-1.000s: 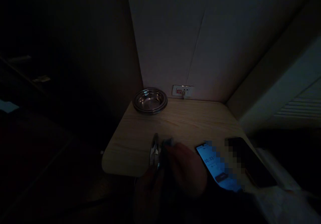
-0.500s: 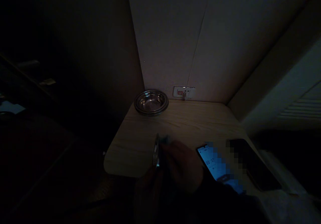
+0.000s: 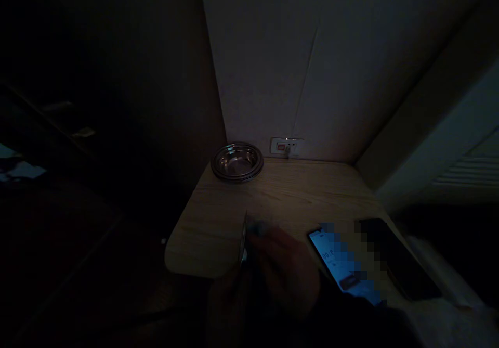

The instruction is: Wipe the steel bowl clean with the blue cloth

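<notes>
In the dim light my left hand [image 3: 226, 298] grips the lower end of a shiny metal dish [image 3: 244, 246], which stands on edge and shows mostly its rim. My right hand [image 3: 288, 267] is closed on a bluish-green cloth [image 3: 257, 227] beside the dish's right side. The cloth seems to touch the dish, but the dark and some blur hide the exact contact. Both hands are over the front of the wooden table [image 3: 304, 187]. A stack of round metal dishes [image 3: 237, 163] rests at the table's back left corner.
A lit phone [image 3: 331, 259] with a timer lies right of my right hand. Farther right is a dark, flat phone-like object [image 3: 403, 265], partly pixelated. A wall socket [image 3: 287, 146] sits just above the table's back edge. Dark floor lies to the left.
My right hand and the cloth have shifted slightly down and right along the dish. The dish has turned more edge-on. The whole view has moved a little.
</notes>
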`<state>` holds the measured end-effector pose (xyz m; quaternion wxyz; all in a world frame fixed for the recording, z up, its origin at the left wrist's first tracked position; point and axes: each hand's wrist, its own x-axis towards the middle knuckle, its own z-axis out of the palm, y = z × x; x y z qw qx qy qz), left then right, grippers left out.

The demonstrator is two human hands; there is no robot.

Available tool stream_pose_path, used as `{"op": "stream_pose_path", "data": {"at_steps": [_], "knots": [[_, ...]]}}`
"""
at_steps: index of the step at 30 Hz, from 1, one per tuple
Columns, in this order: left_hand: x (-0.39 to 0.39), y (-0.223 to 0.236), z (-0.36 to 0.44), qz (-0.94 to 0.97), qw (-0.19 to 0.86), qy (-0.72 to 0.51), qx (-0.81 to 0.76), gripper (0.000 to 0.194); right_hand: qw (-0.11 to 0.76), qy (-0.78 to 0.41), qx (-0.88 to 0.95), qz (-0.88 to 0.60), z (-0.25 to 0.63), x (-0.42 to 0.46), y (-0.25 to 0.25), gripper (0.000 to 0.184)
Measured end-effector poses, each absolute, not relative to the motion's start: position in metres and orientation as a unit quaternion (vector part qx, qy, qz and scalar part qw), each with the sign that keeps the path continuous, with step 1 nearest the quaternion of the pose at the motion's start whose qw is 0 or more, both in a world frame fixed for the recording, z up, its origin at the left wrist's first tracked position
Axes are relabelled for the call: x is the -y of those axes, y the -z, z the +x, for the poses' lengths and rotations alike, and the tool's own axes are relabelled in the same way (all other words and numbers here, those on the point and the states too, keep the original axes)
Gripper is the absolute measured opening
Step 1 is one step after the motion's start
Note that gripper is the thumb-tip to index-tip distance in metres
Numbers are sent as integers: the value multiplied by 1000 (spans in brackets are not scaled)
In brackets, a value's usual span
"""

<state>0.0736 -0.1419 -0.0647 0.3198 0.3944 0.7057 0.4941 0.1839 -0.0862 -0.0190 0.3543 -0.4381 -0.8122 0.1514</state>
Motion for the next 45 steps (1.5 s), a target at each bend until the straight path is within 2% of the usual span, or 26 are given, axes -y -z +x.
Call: {"op": "stream_pose_path", "data": {"at_steps": [2,7,10,16,19,23,25,28,34,40,45], "knots": [[144,61,73,398,333,-483,-705,40,330,-164,810,-456,184,85,17,24],[146,55,73,403,353,-470,-701,37,360,-153,807,-441,185,86,15,25],[146,61,71,402,358,-466,-703,33,330,-151,805,-470,183,86,15,25],[147,72,70,396,359,-471,-702,41,344,-117,810,-460,182,89,15,24],[147,68,69,416,352,-471,-693,41,328,-129,805,-477,184,90,16,24],[148,66,70,419,339,-469,-700,42,358,-125,818,-432,186,90,22,28],[148,68,72,406,329,-476,-708,39,340,-132,818,-444,189,80,23,27],[146,73,72,374,307,-496,-721,33,320,-187,793,-483,197,57,23,25],[143,79,61,360,313,-493,-727,33,422,-308,682,-512,231,47,33,26],[149,90,55,410,146,-478,-763,39,452,-419,566,-548,248,57,45,32],[145,91,45,421,128,-469,-766,31,465,-522,481,-529,246,61,52,39]]}}
